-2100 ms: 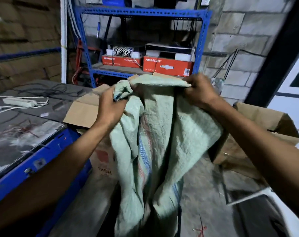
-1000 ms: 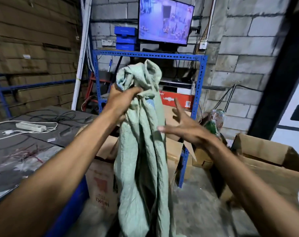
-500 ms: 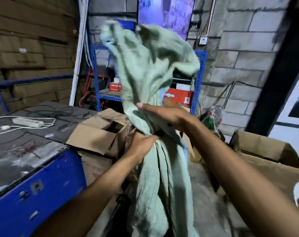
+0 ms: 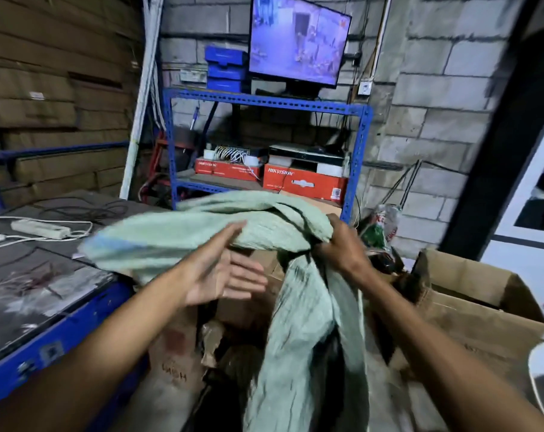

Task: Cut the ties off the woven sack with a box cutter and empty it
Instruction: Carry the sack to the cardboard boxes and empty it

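The pale green woven sack hangs limp in the middle of the head view. Its upper part is folded over to the left and lies level above my left hand. My right hand is shut on the sack at the fold, where the cloth is bunched. My left hand is open, palm up and fingers spread, just under the folded part, with its fingertips near the cloth. No box cutter or ties are in view.
An open cardboard box stands below the sack, another cardboard box at the right. A dark worktable with a blue edge carries a power strip at the left. A blue shelf rack with red boxes and a monitor stands behind.
The sack's top, raised high half a second ago, has flopped over to the left. My left hand has let go of the sack and opened. My right hand keeps its grip.
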Demonstrator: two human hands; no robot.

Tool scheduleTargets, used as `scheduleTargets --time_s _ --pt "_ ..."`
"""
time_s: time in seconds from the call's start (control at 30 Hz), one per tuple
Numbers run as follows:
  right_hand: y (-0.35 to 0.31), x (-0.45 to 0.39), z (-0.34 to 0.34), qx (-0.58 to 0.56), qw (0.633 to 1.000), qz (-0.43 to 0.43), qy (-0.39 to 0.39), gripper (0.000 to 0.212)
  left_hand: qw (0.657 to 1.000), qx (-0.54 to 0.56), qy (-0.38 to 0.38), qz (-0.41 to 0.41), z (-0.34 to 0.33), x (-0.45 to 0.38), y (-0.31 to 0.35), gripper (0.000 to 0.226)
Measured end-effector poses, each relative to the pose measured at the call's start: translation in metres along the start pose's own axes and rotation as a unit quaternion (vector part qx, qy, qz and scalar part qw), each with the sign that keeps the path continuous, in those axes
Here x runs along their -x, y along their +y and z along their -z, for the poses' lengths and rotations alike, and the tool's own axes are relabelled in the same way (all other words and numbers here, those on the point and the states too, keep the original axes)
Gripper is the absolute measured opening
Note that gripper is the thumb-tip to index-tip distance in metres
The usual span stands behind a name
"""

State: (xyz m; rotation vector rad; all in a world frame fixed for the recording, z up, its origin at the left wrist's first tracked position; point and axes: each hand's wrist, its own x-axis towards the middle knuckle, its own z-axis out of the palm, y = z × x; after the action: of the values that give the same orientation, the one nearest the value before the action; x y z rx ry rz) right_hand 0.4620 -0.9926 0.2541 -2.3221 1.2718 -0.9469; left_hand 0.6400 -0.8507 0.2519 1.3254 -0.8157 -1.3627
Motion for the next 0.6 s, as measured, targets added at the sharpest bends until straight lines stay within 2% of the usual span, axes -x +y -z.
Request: scheduleTargets --time_s 0.03,0.07,0.1,0.13,0.17,0.2,0.23,0.27,0.3,0.33,0.4,0.5,0.6 --pt "0.0 -0.006 0.005 0.032 0.999 0.003 -0.004 0.046 0.997 -0.066 0.002 -0.041 -0.008 0.009 -0.004 0.052" --pt "-0.003 -0.011 0.008 0.058 0.998 0.016 -0.014 0.047 0.98 -0.139 0.056 -0.131 -0.014 0.012 -0.007 0.038" --pt "-0.009 -0.015 0.01 0.072 0.996 0.045 -0.021 0.047 0.935 -0.223 0.152 -0.229 -0.017 0.014 -0.004 0.043" --pt "-0.018 -0.016 0.014 0.07 0.994 0.076 -0.035 0.045 0.862 -0.327 0.235 -0.307 -0.019 0.014 -0.001 0.067" --pt "-0.031 -0.012 0.017 0.05 0.992 0.102 -0.047 0.045 0.815 -0.393 0.262 -0.336 -0.02 0.012 0.002 0.096" --pt "-0.044 -0.008 0.02 0.009 0.992 0.111 -0.056 0.044 0.823 -0.4 0.24 -0.325 -0.018 0.006 0.001 0.118" --pt "-0.055 -0.006 0.023 -0.046 0.991 0.111 -0.062 0.044 0.869 -0.345 0.172 -0.311 -0.019 0.001 -0.002 0.126" --pt "-0.065 -0.003 0.025 -0.11 0.986 0.102 -0.067 0.045 0.906 -0.268 0.099 -0.311 -0.021 -0.007 -0.01 0.125" --pt "-0.071 -0.002 0.027 -0.173 0.978 0.091 -0.074 0.046 0.922 -0.201 0.054 -0.326 -0.026 -0.015 -0.02 0.121" --pt "-0.078 0.001 0.028 -0.229 0.966 0.077 -0.088 0.047 0.922 -0.153 0.053 -0.352 -0.03 -0.026 -0.029 0.117" --pt "-0.086 0.006 0.027 -0.293 0.949 0.058 -0.103 0.05 0.915 -0.066 0.124 -0.378 -0.04 -0.041 -0.033 0.101" --pt "-0.086 0.005 0.038 -0.289 0.943 0.1 -0.131 0.069 0.889 0.032 0.248 -0.383 -0.043 -0.051 -0.015 0.063" --pt "-0.059 0.007 0.043 -0.142 0.964 0.117 -0.191 0.11 0.863 0.185 0.338 -0.326 -0.013 -0.06 0.011 0.043"
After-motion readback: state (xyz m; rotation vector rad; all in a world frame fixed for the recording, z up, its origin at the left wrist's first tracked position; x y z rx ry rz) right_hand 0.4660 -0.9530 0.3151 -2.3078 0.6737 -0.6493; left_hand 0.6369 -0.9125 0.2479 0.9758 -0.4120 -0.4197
